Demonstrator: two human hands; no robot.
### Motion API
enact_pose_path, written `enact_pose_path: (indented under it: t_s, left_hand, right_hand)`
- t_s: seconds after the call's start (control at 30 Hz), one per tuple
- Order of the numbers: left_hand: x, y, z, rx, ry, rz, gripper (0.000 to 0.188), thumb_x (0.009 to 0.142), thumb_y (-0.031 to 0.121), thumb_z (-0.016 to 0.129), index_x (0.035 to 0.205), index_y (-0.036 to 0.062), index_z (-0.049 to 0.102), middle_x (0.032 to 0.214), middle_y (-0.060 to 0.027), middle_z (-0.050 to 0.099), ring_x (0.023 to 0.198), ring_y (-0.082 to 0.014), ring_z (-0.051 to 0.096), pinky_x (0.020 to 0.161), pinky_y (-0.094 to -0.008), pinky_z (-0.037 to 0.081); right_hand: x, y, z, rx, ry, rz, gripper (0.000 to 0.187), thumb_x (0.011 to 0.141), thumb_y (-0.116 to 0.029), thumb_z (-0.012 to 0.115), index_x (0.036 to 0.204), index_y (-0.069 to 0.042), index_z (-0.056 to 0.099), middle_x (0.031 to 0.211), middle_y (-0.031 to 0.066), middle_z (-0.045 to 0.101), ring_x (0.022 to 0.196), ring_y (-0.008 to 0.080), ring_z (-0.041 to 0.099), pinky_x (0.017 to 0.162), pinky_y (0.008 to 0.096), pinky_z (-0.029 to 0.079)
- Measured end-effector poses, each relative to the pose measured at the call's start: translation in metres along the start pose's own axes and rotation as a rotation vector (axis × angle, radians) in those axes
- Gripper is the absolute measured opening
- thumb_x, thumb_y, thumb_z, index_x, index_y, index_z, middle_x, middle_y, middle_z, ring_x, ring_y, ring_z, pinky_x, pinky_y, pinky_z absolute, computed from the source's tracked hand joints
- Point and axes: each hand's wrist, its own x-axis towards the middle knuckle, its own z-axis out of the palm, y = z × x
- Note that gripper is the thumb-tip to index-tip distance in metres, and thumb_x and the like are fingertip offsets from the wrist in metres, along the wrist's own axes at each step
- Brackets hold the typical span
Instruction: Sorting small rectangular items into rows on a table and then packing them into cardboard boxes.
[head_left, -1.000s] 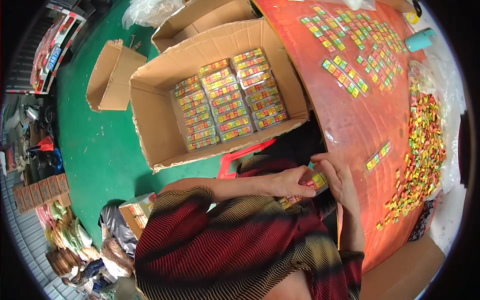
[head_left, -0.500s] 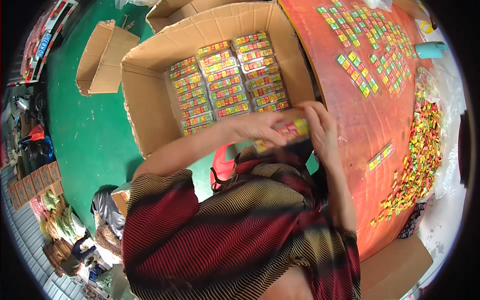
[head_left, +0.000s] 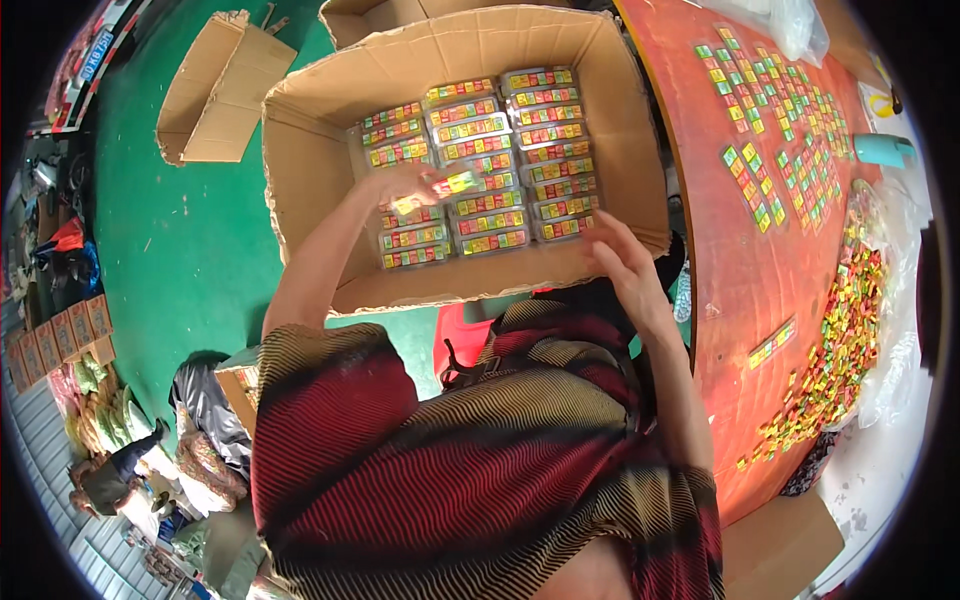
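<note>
Since half a second back both hands have split apart: they were bunched together over the lap around one little packet, and now the left hand [head_left: 400, 185] has swung out over the big cardboard box [head_left: 310, 200] while the right hand [head_left: 625, 265] has let go and hangs by the box's near wall. So the packet has travelled from lap to box, which reads to me like it's about to join the stack.

Left hand is curled shut around a clear packet of coloured candy [head_left: 440, 188], pinched at one end so the rest sticks out toward the middle column. It's just above the packed rows [head_left: 500, 160], over the left column, not set down yet as far as I can tell. Right hand is open, fingers loosely spread, holding nothing.

The box has three neat columns of those packets and sits on a green floor [head_left: 190, 260]. Right of it there's an orange-red table [head_left: 740, 290] with more packets laid flat in rows [head_left: 770, 110], a loose heap of wrapped candies [head_left: 830, 350] along its far side, and a teal cylinder [head_left: 885, 150] near the edge. Another empty flattened carton [head_left: 215, 90] lies on the floor at upper left, and bags and bundles pile up at lower left.
</note>
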Motion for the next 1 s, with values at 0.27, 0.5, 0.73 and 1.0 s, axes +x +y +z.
enact_pose_path:
  t_s: [0.27,0.5,0.73,1.0]
  left_hand:
    - [0.049,-0.092,-0.046,0.352,0.088,-0.272,0.056,0.061,0.012,0.073,0.113,0.0100,0.053,0.081,-0.0069,0.060,0.068,-0.0152,0.056,0.060,-0.0298,0.046]
    - [0.049,-0.108,-0.030,0.441,0.190,-0.251,0.055,0.059,0.002,0.072,0.110,0.0025,0.053,0.083,-0.0069,0.060,0.067,-0.0168,0.058,0.054,-0.0314,0.047]
    - [0.054,-0.106,-0.028,0.397,0.189,-0.185,0.060,0.056,-0.004,0.071,0.112,0.0033,0.050,0.097,-0.0096,0.057,0.084,-0.0183,0.055,0.064,-0.0307,0.046]
    - [0.040,-0.079,-0.014,0.728,0.089,-0.318,0.061,0.059,-0.003,0.065,0.117,0.0036,0.047,0.102,-0.0128,0.057,0.092,-0.0210,0.055,0.077,-0.0338,0.044]
  right_hand:
    - [-0.038,0.008,0.001,0.110,-0.040,0.062,0.037,0.089,-0.014,0.048,0.123,-0.002,0.042,0.107,0.0077,0.055,0.095,0.0145,0.054,0.079,0.0250,0.043]
    - [-0.038,0.010,0.008,0.100,-0.046,0.099,0.036,0.088,-0.014,0.049,0.121,-0.002,0.044,0.107,0.0074,0.055,0.094,0.0138,0.053,0.081,0.0247,0.042]
    - [-0.037,0.009,0.018,0.041,-0.059,0.135,0.036,0.087,-0.011,0.051,0.121,-0.001,0.044,0.104,0.0063,0.056,0.094,0.0124,0.052,0.084,0.0244,0.041]
    - [-0.038,0.010,0.019,0.043,-0.074,0.201,0.034,0.088,-0.009,0.049,0.120,-0.001,0.045,0.103,0.0055,0.056,0.092,0.0118,0.052,0.082,0.0230,0.042]
